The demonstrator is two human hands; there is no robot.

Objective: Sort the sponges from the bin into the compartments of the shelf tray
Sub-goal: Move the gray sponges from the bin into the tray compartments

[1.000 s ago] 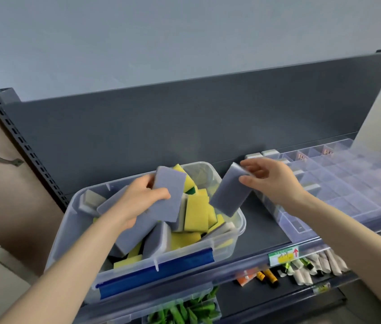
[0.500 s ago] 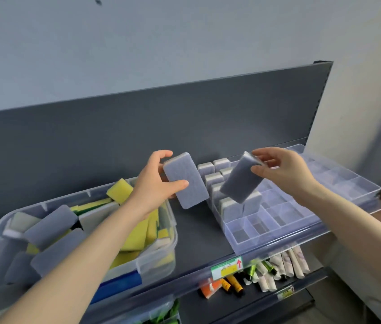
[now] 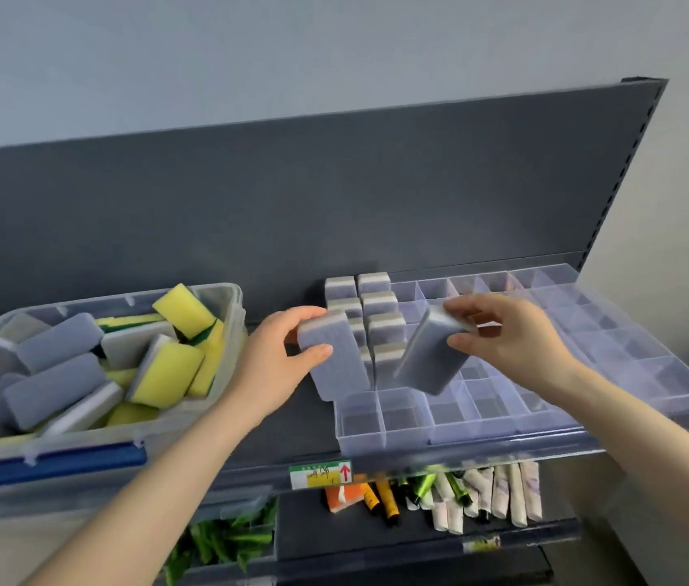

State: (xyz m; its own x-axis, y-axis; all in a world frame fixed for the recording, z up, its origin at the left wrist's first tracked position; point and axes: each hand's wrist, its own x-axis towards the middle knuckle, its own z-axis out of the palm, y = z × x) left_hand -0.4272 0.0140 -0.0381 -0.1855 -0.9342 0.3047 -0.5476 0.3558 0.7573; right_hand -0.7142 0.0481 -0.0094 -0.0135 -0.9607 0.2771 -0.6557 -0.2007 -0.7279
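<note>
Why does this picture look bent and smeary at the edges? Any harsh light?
Head view: the wide lens bends the back panel and stretches the corners; the bin at the left edge looks smeared, while the left hand, left sponge, right hand and right sponge look fairly sharp; light is soft, no hard shadows; the tray shows a faint sheen.

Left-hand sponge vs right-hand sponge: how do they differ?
The left-hand sponge leans with its top to the left; the right-hand sponge leans with its top to the right. The left-hand sponge hangs at the tray's left edge; the right-hand sponge is further in, over the compartments. Shared: both are grey, gripped near the top end, and not yet in a compartment.
</note>
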